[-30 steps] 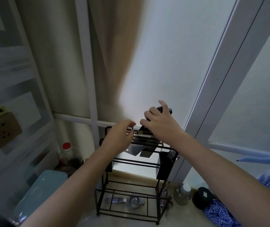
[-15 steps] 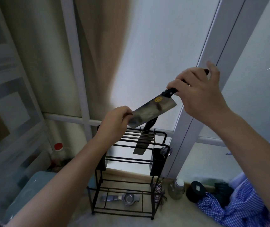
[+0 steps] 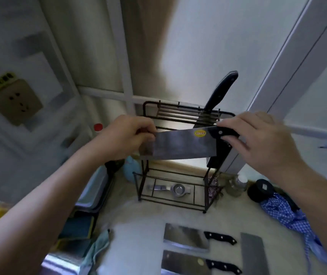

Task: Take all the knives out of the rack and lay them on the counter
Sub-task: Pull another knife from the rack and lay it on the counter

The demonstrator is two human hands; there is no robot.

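I hold a steel cleaver with a yellow sticker level in front of the black wire rack. My right hand grips its black handle, and my left hand pinches the far end of the blade. One black-handled knife still stands in the rack's top slots. On the counter below lie two cleavers with black handles and a third blade to their right.
A metal strainer lies on the rack's bottom shelf. A blue checked cloth, a black lid and a glass bottle sit at the right. Sponges and a teal rag lie at the left by the sink.
The cleaver came out of the rack, rose tilted, and now is lowered and held level in front of the rack. My view tipped down, showing the counter with knives lying on it.
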